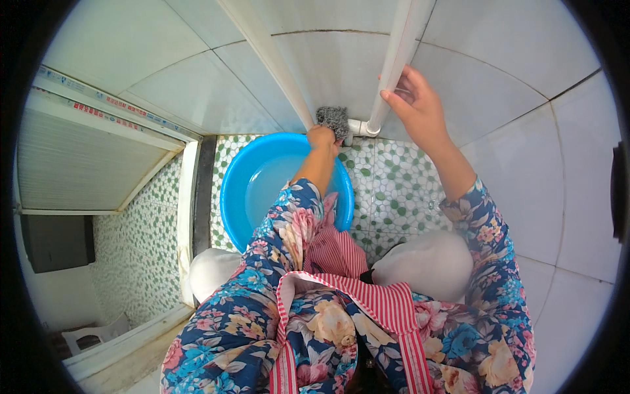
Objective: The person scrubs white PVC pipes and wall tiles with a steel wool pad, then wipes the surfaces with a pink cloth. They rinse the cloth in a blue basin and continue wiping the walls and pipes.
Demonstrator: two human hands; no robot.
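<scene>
My left hand reaches over the far rim of a blue plastic basin and grips a grey textured cloth. That cloth lies against the foot of the left white plastic pipe, close to the wall. Cloudy water fills the lower part of the basin. My right hand wraps around the right white plastic pipe, thumb in front and fingertips behind. At the base of this pipe a white elbow fitting turns left towards the cloth.
Pale wall tiles rise ahead and to the right. The floor has a green-and-white pebble pattern. A door frame borders the left side; beyond it are a dark box-like object and a white plastic stool.
</scene>
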